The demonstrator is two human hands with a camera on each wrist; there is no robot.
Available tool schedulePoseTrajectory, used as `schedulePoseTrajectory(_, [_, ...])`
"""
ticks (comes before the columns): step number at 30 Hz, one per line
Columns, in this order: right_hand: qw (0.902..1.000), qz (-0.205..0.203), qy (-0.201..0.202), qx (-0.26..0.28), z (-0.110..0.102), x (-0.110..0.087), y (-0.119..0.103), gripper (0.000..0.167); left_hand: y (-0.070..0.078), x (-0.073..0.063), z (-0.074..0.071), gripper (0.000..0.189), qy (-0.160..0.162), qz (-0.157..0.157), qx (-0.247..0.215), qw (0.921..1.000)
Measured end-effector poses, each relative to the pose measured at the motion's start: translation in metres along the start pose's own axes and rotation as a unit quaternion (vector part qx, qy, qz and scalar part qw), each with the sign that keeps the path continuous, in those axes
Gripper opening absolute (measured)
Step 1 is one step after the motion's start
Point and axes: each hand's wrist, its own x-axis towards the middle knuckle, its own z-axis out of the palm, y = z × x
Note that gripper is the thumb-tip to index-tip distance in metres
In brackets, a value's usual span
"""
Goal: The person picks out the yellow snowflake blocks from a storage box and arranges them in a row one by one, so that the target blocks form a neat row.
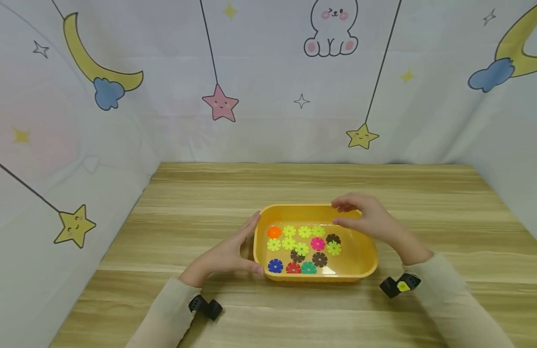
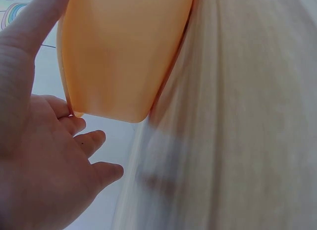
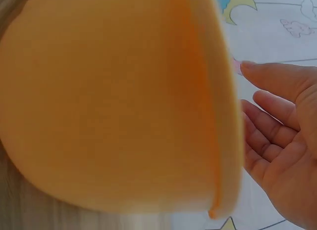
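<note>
Three sides of white cloth (image 1: 260,58), printed with moons, stars and clouds, border the wood-grained desk (image 1: 199,188). Two pale sleeves (image 1: 164,309) reach over its near part. One yellow-orange tray (image 1: 355,253) sits near the desk's middle, long side toward the person.

Left-hand grip (image 1: 225,253): at the tray's left end, digits spread and touching it, fingers toward the far corner, thumb at the near one. Right-hand grip (image 1: 368,220): above the tray's far right part, thumb and fingers parted, nothing seen between them; contact with the rim I cannot tell. Black wrist devices (image 1: 214,310), one per arm.

Tray contents, by my count: fifteen small pieces, mostly left and centre. Seven yellow-green discs (image 1: 289,231), notched, two overlapping brown ones; three dark brown discs (image 1: 319,259); a pink disc (image 1: 317,243); along the near side, a blue disc (image 1: 275,266), red disc (image 1: 293,268) and green disc (image 1: 308,268); far left, an orange piece (image 1: 274,232), round.
</note>
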Motion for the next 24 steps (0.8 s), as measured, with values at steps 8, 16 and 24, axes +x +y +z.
schedulePoseTrajectory(8, [0.9997,-0.016,-0.018,0.007,0.016,0.003,-0.010,0.036,-0.001,0.000,0.000,0.126,0.000,0.002,0.001,1.0000])
schedulePoseTrajectory(16, [0.9990,-0.008,-0.039,0.019,0.025,0.003,-0.011,0.036,-0.001,0.000,0.000,0.126,0.000,0.004,0.001,1.0000])
schedulePoseTrajectory(24, [0.9982,-0.025,-0.050,0.022,0.034,0.003,-0.009,0.033,-0.001,0.000,-0.001,0.128,-0.001,-0.004,-0.002,1.0000])
